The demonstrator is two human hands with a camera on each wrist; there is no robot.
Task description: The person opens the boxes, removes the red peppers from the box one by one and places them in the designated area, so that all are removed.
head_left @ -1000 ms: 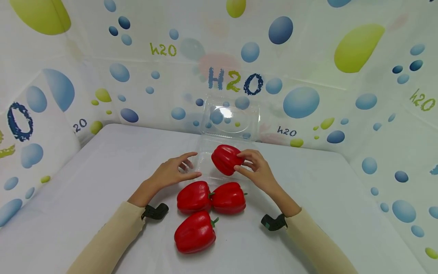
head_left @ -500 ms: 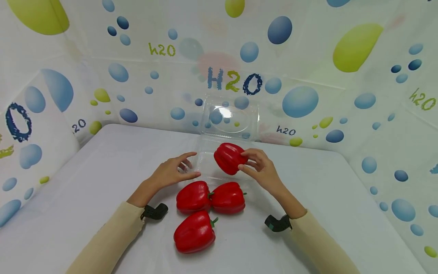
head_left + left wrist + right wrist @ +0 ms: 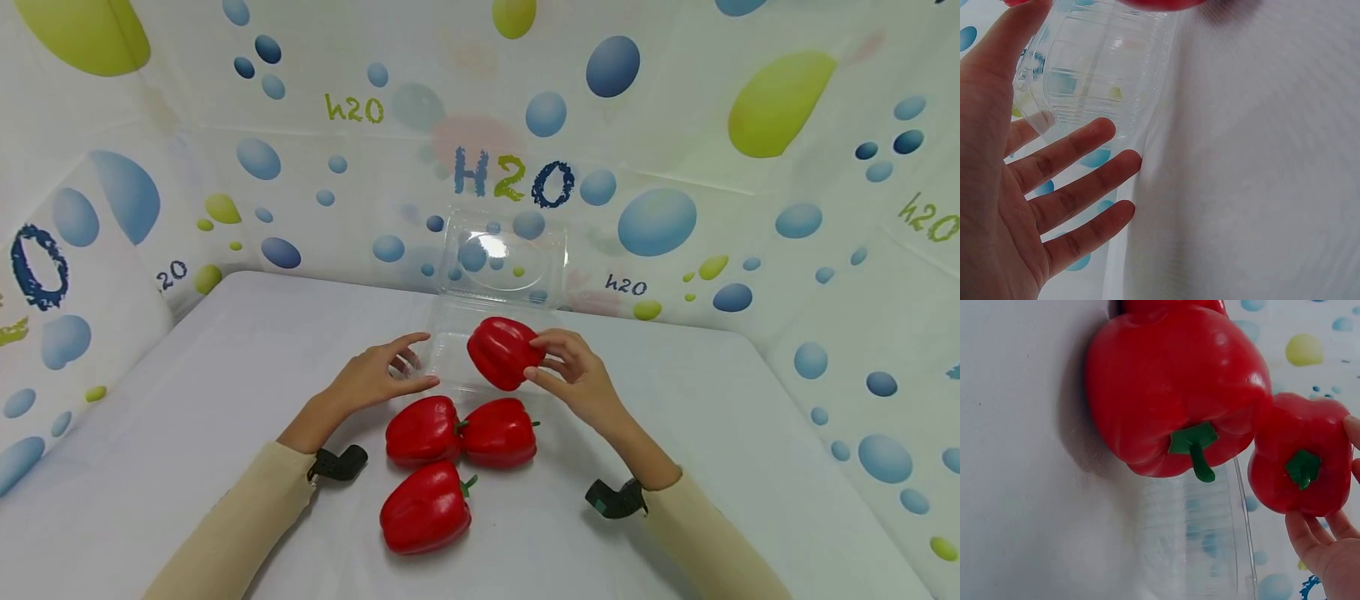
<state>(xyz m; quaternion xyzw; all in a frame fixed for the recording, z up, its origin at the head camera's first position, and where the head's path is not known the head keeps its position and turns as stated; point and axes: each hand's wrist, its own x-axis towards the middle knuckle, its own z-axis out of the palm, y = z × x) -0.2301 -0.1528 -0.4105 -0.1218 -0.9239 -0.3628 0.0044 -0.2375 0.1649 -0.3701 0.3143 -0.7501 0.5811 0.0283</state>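
Note:
My right hand [image 3: 581, 375] pinches a red bell pepper [image 3: 504, 353] by its stem end, over the base of a clear plastic clamshell container [image 3: 448, 354]. In the right wrist view the held pepper [image 3: 1297, 450] shows its green stem, fingers and thumb around its sides. My left hand [image 3: 375, 375] is at the container's left side, its fingers spread and holding nothing. The left wrist view shows those fingers [image 3: 1079, 194] beside the clear wall [image 3: 1094, 81]. Two more peppers lie side by side in front of the container, a left one [image 3: 424, 432] and a right one [image 3: 501, 433].
Nearer to me lies another red bell pepper [image 3: 426, 508] on the white tabletop [image 3: 675, 417]. The container's raised lid [image 3: 504, 257] leans by the patterned backdrop [image 3: 360, 167]. Dark wrist cameras [image 3: 615, 498] sit on both wrists.
The right hand and its pepper have moved slightly to the right, and the pepper has turned a little. My left hand and the other peppers stay where they were.

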